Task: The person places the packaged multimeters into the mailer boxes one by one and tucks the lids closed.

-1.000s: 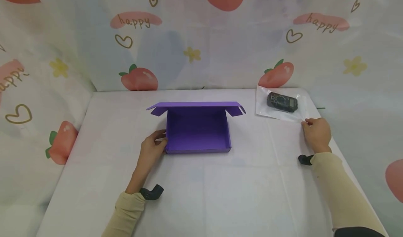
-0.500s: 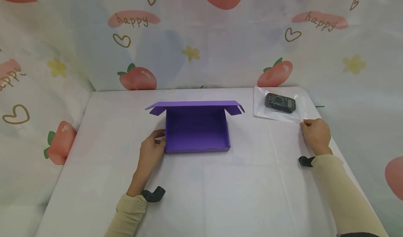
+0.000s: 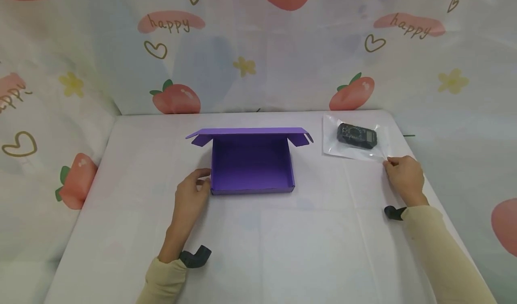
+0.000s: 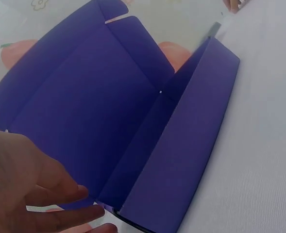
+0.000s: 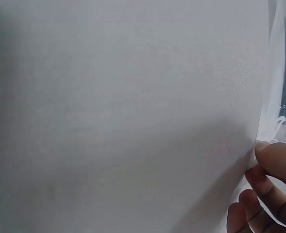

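An open purple cardboard box (image 3: 251, 165) stands mid-table, its lid (image 3: 248, 132) folded back. My left hand (image 3: 200, 180) rests on the table at the box's near left corner, with relaxed fingers touching the box (image 4: 133, 111) wall. At the back right lies a clear plastic bag (image 3: 355, 153) with a black multimeter (image 3: 357, 135) inside. My right hand (image 3: 388, 161) pinches the bag's near right corner. The right wrist view shows the fingertips (image 5: 271, 158) on the bag's edge (image 5: 275, 82).
A white cloth covers the table (image 3: 282, 241). A strawberry-print curtain (image 3: 258, 48) hangs close behind and on both sides. The table's right edge (image 3: 434, 191) runs just past my right hand.
My left hand has slipped a little back from the box's corner. My right hand has drawn slightly toward me with the bag's corner, and the bag has shifted a little.
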{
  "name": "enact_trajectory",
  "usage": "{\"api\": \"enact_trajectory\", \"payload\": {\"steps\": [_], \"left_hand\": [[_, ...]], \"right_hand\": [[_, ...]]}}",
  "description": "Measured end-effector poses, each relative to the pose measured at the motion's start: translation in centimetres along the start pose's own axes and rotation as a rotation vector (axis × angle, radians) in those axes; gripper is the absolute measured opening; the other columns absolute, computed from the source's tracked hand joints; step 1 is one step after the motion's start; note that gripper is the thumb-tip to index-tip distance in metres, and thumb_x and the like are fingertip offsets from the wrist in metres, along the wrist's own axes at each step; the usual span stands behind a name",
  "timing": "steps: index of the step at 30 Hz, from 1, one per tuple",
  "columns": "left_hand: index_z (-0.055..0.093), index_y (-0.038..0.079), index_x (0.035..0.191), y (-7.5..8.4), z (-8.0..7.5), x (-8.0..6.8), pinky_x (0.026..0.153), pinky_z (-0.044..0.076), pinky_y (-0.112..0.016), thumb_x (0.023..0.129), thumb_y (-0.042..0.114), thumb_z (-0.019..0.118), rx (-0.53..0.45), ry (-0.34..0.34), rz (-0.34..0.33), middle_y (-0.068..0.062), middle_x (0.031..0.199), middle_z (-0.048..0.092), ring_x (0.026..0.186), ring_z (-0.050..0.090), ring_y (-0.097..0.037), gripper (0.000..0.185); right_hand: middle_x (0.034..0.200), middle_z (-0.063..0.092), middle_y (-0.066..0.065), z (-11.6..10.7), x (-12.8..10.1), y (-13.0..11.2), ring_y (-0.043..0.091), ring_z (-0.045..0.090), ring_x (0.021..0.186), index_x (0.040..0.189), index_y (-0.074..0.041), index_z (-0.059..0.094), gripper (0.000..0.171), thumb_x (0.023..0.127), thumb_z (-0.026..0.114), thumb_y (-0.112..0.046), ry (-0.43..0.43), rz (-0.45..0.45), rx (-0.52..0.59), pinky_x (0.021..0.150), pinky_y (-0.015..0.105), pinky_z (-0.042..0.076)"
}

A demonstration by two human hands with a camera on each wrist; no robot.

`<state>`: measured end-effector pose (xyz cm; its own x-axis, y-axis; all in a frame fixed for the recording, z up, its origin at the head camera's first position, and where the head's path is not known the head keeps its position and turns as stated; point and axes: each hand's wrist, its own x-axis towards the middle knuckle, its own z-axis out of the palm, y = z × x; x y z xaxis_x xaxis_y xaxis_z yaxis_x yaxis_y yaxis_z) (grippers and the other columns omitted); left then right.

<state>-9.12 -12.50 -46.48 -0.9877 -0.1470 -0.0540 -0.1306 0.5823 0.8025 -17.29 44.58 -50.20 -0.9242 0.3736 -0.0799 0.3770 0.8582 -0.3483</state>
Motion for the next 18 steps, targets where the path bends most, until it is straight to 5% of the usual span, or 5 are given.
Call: {"api": "enact_trajectory", "payload": {"steps": [9, 18], "left_hand": [[0.071, 0.011, 0.128, 1.4, 0.2, -0.6, 0.08, 0.056, -0.02, 0.102, 0.008, 0.059, -0.172, 0.022, 0.124, -0.007, 0.129, 0.073, 0.112, 0.071, -0.024, 0.029], [0.071, 0.009, 0.127, 2.7, 2.1, -0.1, 0.078, 0.055, -0.018, 0.099, 0.004, 0.062, -0.26, -0.059, 0.184, -0.008, 0.126, 0.075, 0.106, 0.071, -0.024, 0.029]], "right_hand": [[0.122, 0.066, 0.035, 0.0, -0.9, 0.3, 0.04, 0.058, 0.095, 0.132, 0.011, 0.063, 0.042, 0.106, 0.056, -0.021, -0.018, -0.008, -0.002, 0.069, 0.04, 0.044], [0.118, 0.068, 0.036, -0.2, -2.2, 0.8, 0.04, 0.062, 0.091, 0.128, 0.009, 0.066, 0.039, 0.104, 0.059, -0.021, 0.02, -0.08, 0.001, 0.062, 0.034, 0.041]]}}
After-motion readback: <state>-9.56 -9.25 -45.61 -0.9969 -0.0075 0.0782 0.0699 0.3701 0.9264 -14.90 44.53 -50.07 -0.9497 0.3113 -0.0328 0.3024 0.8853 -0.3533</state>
